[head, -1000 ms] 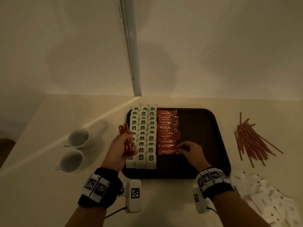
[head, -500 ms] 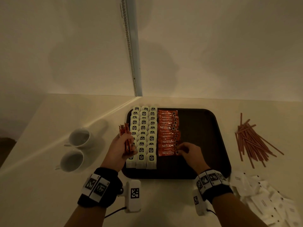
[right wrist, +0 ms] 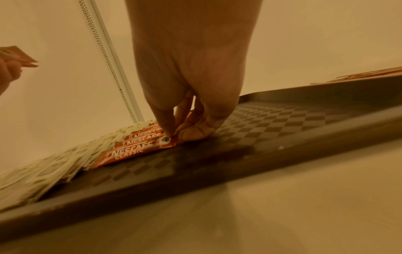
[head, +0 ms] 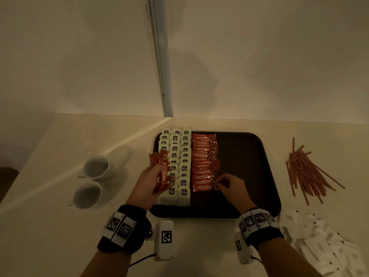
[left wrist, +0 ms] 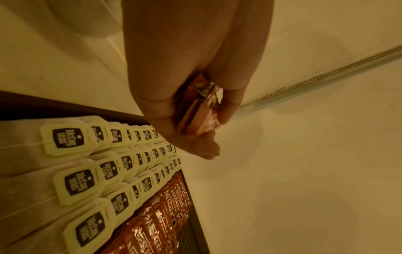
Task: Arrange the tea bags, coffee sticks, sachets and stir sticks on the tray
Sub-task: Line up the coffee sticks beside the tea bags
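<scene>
on the tray [head: 249, 156], the right hand [head: 231, 186] pinches the nearest coffee stick [head: 203, 187]. over the tea bags [head: 179, 162], the left hand [head: 151, 180] grips spare sticks [head: 162, 170].

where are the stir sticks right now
In the head view, the stir sticks lie in a loose pile on the counter right of the tray, beyond the white sachets.

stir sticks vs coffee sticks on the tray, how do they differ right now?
Stir sticks lie off the tray in a loose, crossed heap; coffee sticks sit on it in one overlapping column. Stir sticks are thin and plain; coffee sticks are flat, printed packets. Both are reddish.
</scene>
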Demonstrator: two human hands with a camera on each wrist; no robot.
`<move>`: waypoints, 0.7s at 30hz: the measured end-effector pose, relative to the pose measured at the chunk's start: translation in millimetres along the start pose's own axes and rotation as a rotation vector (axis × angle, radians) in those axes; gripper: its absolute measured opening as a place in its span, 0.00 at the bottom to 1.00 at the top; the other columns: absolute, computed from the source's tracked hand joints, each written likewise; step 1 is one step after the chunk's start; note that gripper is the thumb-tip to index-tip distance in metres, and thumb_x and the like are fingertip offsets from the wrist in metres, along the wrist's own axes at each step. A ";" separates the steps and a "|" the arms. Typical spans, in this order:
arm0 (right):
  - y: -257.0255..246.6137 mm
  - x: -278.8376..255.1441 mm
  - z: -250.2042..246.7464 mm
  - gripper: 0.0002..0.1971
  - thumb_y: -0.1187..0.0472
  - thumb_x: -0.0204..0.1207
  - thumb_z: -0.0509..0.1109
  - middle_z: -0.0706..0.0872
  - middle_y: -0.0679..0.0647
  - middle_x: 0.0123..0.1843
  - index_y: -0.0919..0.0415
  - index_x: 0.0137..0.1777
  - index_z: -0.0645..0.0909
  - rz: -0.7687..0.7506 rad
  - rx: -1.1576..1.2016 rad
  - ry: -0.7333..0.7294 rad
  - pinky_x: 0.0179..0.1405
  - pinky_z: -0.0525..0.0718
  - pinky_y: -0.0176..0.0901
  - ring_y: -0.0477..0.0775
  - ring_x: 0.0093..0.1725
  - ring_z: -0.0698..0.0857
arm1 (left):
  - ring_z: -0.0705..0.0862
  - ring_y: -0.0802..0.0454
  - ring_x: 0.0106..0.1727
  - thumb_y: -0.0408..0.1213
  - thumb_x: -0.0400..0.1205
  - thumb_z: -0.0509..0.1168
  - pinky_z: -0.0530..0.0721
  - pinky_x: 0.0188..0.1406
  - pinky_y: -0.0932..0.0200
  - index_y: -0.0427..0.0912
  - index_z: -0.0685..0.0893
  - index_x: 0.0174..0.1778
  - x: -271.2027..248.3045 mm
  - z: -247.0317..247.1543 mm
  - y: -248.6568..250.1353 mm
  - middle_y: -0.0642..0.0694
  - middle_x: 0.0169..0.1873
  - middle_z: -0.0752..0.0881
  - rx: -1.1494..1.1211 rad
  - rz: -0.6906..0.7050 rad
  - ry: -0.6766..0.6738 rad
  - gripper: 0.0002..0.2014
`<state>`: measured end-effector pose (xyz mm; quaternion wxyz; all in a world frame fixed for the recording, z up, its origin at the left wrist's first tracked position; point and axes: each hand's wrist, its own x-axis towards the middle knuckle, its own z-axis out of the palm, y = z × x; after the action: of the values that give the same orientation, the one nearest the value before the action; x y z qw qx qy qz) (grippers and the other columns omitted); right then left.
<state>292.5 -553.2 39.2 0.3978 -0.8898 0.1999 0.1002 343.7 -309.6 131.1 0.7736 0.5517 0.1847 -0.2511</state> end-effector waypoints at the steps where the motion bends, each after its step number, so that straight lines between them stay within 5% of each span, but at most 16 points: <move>1: -0.2 -0.3 0.5 0.06 0.65 0.75 0.71 0.82 0.46 0.50 0.55 0.49 0.82 0.007 0.005 -0.001 0.39 0.74 0.25 0.39 0.47 0.79 | 0.87 0.49 0.35 0.32 0.84 0.61 0.85 0.28 0.60 0.37 0.83 0.56 -0.5 1.9 0.1 0.43 0.41 0.87 0.007 -0.005 -0.011 0.08; 7: -0.8 0.4 2.1 0.06 0.65 0.76 0.71 0.81 0.46 0.49 0.58 0.51 0.82 0.006 -0.020 0.000 0.39 0.75 0.27 0.43 0.48 0.80 | 0.90 0.47 0.38 0.33 0.83 0.64 0.88 0.32 0.59 0.39 0.82 0.58 -1.7 11.8 2.0 0.44 0.44 0.92 0.103 0.014 -0.061 0.09; 11: -6.0 -2.0 -2.9 0.04 0.60 0.75 0.72 0.84 0.47 0.46 0.56 0.48 0.82 -0.017 -0.012 0.045 0.51 0.83 0.40 0.45 0.47 0.83 | 0.89 0.49 0.34 0.33 0.80 0.67 0.85 0.29 0.63 0.39 0.83 0.57 -0.9 17.4 3.5 0.45 0.42 0.91 0.195 0.038 -0.082 0.10; 14: -39.1 -9.0 -17.3 0.06 0.52 0.78 0.68 0.84 0.46 0.47 0.53 0.49 0.80 -0.077 0.252 0.035 0.52 0.86 0.44 0.44 0.47 0.85 | 0.87 0.52 0.32 0.36 0.77 0.72 0.81 0.28 0.64 0.41 0.85 0.51 -0.1 22.7 6.6 0.47 0.37 0.90 0.351 0.089 -0.083 0.08; 17: -86.2 -20.6 -32.6 0.13 0.45 0.74 0.67 0.86 0.52 0.52 0.49 0.54 0.81 -0.184 0.561 -0.141 0.51 0.88 0.46 0.53 0.51 0.88 | 0.85 0.57 0.27 0.36 0.76 0.74 0.79 0.24 0.69 0.41 0.87 0.45 0.8 30.5 11.1 0.49 0.30 0.89 0.508 0.178 -0.073 0.06; 21: -115.8 -27.2 -41.5 0.05 0.61 0.77 0.69 0.87 0.58 0.46 0.57 0.51 0.83 -0.294 0.642 -0.157 0.45 0.88 0.42 0.52 0.42 0.87 | 0.87 0.60 0.30 0.34 0.73 0.76 0.80 0.27 0.70 0.38 0.87 0.48 -4.2 38.2 23.0 0.49 0.31 0.90 0.506 0.264 -0.118 0.10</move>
<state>319.3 -506.8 153.2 0.6811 -0.7285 0.0601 0.0421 354.3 -338.9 163.4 0.6469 0.7308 -0.0026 -0.2179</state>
